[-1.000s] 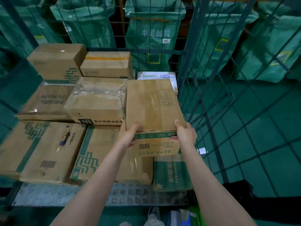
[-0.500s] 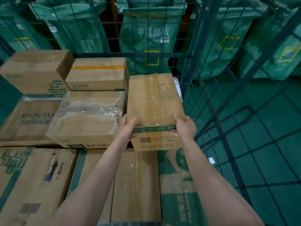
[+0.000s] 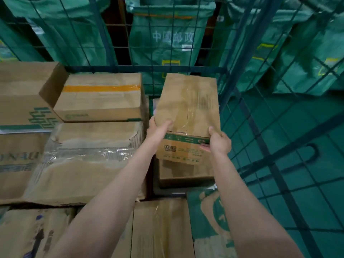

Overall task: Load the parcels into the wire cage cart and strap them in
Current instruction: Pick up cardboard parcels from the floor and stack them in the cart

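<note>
Cardboard parcel [image 3: 188, 108], brown with a clear tape seam along its top and a green band on the near face, is held just right of the frame's centre, over the far right corner of the wire cage cart [image 3: 115, 69]. The two hands are apart and both clamped on its near end. The left hand [image 3: 158, 129] wraps the near left corner with the thumb on top. The right hand [image 3: 219, 142] grips the near right corner, thumb on top and fingers on the near face. Directly below, in a narrow gap, sits a lower box [image 3: 186, 174], which looks like the landing spot. To the left of the gap lie a torn box [image 3: 89, 161] patched with clear film and, behind it, an orange-taped box [image 3: 100, 97]. A green-printed box [image 3: 24, 94] fills the upper left. Green mail sacks [image 3: 162, 43] hang beyond the mesh at the top of the frame. Several things could go wrong from here. With a grip only at the near end, the far end could dip and jam against the back rail or the cart's right-hand wire side. The gap looks tight, so the left fingers could get pinched against the torn box, and the right ones against the mesh. The parcel also seems longer than the box beneath it, so it may rock or overhang, leaving an uneven stack that a strap would hold poorly.
</note>
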Demonstrator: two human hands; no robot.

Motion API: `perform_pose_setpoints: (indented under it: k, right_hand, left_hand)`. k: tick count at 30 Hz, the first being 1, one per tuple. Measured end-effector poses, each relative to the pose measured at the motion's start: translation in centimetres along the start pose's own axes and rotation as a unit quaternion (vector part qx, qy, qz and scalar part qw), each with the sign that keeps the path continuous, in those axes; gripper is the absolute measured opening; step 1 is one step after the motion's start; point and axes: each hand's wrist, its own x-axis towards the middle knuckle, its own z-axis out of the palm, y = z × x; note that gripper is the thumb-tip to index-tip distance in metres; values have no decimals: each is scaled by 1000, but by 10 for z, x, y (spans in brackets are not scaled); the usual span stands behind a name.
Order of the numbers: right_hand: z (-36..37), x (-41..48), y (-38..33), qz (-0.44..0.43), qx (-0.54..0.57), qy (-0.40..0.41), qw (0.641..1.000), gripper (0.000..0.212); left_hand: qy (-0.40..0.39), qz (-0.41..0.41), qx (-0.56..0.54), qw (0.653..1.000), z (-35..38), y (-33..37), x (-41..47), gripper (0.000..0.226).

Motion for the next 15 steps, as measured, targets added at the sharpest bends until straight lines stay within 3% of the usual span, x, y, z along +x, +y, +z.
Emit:
perform_pose_setpoints:
  k: [2,6,9,12,15]
  right_hand:
    - [3,8,9,29,36,15,999,38]
    - [18,27,20,90,99,23,991,37]
    - [49,32,16,112,100,-33,988,16]
    - [82,28,4,107,83,-96,986,26]
    - [99,39,-8,72,28,-144,987,17]
  left_hand:
    - [-8,-9,14,1000,9,0,12,92]
    - [8,17,72,997,19,11,41,77]
    - [23,81,71,994,29,26,60,84]
    - [5,150,48,988,38,35,71,96]
    - [78,132,37,987,43,39,83,97]
